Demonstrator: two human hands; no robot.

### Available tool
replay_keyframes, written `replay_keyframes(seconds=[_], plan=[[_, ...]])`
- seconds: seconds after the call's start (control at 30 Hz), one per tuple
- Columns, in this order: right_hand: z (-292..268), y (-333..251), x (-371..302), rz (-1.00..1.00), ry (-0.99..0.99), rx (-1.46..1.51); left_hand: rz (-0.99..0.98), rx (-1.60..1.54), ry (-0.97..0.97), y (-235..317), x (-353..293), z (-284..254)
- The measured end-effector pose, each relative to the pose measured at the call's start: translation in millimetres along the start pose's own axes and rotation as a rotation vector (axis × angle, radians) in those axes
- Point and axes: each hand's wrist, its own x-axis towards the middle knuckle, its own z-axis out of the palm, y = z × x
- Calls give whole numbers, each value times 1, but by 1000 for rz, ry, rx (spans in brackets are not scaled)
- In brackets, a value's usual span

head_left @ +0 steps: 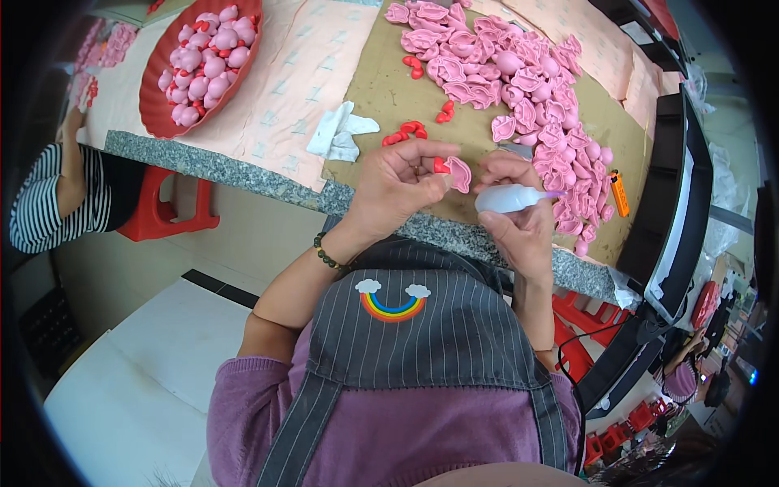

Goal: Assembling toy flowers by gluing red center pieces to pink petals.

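Note:
Between the thumb and fingers of my left hand (398,187) is a small pink molded piece (459,174) with a red bow-like part (441,165) against it. My right hand (523,223) grips a whitish squeeze bottle (505,198), whose thin purple tip points to the right, away from the pink piece. Both hands are over the near edge of the worktable. Several loose red bow-like parts (406,132) lie on the brown board beyond my left hand. A large heap of pink molded pieces (535,89) spreads beyond and beside my right hand.
A red scalloped bowl (150,101) of pink-and-red pieces stands at the far left. A crumpled white cloth (342,132) lies near the granite edge (243,162). An orange tool (619,193) is at the right by a black case (669,187). A person in a striped sleeve (40,195) sits at left.

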Motion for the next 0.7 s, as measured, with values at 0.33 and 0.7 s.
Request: replay_keyframes(seconds=[0.33, 0.7], plan=[[-15, -9, -12, -107, 128, -280, -62, 13, -164, -6, 1, -1], [-2, -24, -17, -449, 314, -550, -105, -129, -159, -9, 2, -5]])
